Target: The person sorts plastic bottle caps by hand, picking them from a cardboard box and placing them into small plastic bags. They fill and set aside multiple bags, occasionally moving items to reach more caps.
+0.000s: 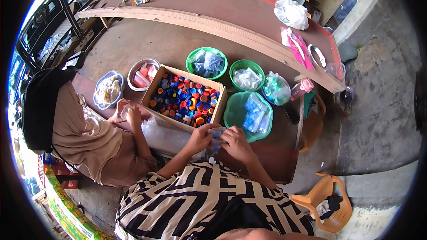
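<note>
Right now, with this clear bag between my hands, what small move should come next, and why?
Perhaps gather the clear bag closed: your left hand and right hand are both holding it, and blue seems to show through the plastic.

L hand (200,138) & R hand (236,144) close tog., both in pinch

Seen from the person's left hand (200,138) and right hand (238,143), the carton of caps (219,108) blocks at 11 o'clock, and the scalloped green basin (232,112) at 2. At 9 o'clock, the clear plastic (164,135) and the co-worker's hands (133,116) obstruct. A hand could pass at 4 o'clock, over the bare bench (276,162).
</note>
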